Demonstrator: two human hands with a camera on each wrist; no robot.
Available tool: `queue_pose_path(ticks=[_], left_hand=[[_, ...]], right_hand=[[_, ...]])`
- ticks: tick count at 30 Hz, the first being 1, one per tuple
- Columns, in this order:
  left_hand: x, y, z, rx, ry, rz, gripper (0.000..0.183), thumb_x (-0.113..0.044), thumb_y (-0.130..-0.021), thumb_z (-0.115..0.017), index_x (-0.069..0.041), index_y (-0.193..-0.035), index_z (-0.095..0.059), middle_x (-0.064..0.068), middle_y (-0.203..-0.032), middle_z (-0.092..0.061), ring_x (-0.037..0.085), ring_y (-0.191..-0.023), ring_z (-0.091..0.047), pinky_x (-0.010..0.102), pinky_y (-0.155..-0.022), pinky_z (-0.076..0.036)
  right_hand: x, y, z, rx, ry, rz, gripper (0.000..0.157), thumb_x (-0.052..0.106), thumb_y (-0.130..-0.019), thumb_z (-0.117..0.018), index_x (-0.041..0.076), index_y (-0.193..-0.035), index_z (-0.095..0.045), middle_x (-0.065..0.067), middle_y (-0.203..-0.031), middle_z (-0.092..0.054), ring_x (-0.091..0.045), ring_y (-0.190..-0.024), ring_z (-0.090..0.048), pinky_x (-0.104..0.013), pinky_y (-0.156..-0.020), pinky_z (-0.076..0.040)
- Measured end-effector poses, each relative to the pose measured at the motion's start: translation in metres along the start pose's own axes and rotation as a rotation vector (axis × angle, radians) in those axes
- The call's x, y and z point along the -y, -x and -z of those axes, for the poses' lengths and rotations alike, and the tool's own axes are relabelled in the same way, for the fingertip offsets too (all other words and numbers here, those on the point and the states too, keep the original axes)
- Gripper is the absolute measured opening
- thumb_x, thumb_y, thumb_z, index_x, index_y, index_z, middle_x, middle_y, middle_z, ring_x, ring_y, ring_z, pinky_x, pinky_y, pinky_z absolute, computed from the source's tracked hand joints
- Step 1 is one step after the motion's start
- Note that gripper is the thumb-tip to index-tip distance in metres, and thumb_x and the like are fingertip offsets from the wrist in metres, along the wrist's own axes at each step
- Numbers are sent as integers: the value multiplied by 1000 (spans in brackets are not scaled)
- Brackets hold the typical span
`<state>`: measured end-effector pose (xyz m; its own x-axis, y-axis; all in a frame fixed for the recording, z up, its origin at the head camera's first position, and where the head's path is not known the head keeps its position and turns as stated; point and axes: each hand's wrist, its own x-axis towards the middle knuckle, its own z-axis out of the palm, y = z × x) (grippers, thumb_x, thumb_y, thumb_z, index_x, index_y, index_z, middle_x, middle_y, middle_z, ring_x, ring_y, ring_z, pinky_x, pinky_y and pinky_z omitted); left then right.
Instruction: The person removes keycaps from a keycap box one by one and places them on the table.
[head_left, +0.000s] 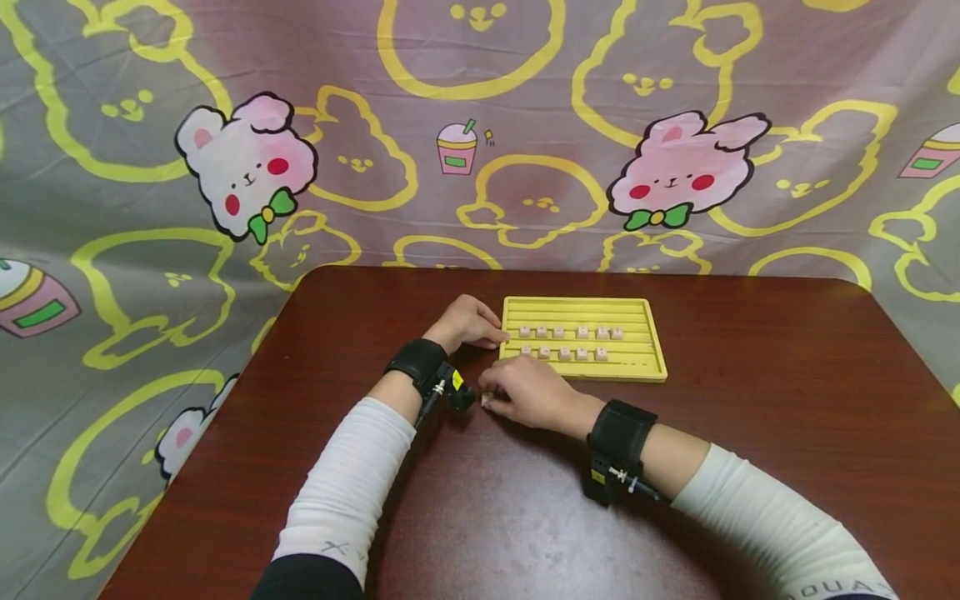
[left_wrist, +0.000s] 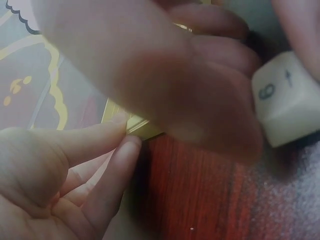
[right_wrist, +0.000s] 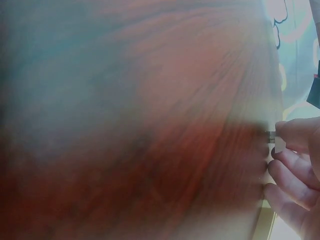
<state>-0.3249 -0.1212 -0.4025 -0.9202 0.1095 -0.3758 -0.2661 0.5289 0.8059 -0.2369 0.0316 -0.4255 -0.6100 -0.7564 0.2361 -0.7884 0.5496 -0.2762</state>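
My left hand (head_left: 467, 323) is at the left side of a yellow ridged tray (head_left: 660, 367), its thumb and a finger pinching the tray's edge in the left wrist view. Just in front of the tray's near left corner, my right hand (head_left: 534, 390) pinches a small off-white keycap (left_wrist: 282, 102) low over the table. That keycap bears a 6 and a small arrow. In the right wrist view, the keycap (right_wrist: 280, 144) shows between thumb and fingertips. Two rows of similar keycaps (head_left: 582, 332) sit on the tray's ridges; my right hand overlaps the tray's near left corner.
The tray lies on a dark reddish-brown table (head_left: 787, 400). A cartoon-printed cloth (head_left: 525, 125) hangs behind the far table edge and along the left. Each wrist bears a black strap with a camera, the left camera (head_left: 459, 392) close to my right fingertips.
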Motion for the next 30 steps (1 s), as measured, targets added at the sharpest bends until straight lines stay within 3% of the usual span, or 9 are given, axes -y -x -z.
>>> queue_pose_path(ticks=[18,25,30], left_hand=[[-2,3,0,-3,3,0,24,-5,-82,-80,5,-102,-72,17,-108,-64,12,-66,-70,28,-73,-64],[-1,3,0,-5,-17,-9,28,-5,-80,-81,5,-104,-71,9,-89,-65,8,-58,-66,25,-67,-63],[-2,2,0,2,-9,-14,28,-4,-80,-81,6,-103,-70,10,-90,-63,10,-60,-66,27,-69,-64]], right_hand=[[-3,1,2,7,-14,-14,11,27,-88,-74,22,-97,-73,8,-89,-70,-4,-79,-62,-24,-68,-54],[-9,5,10,13,-39,-37,18,32,-87,-76,20,-101,-74,6,-96,-73,-8,-84,-66,-26,-72,-57],[-15,12,22,27,-46,-47,20,29,-87,-77,19,-103,-74,4,-99,-73,-11,-87,-68,-28,-75,-58]])
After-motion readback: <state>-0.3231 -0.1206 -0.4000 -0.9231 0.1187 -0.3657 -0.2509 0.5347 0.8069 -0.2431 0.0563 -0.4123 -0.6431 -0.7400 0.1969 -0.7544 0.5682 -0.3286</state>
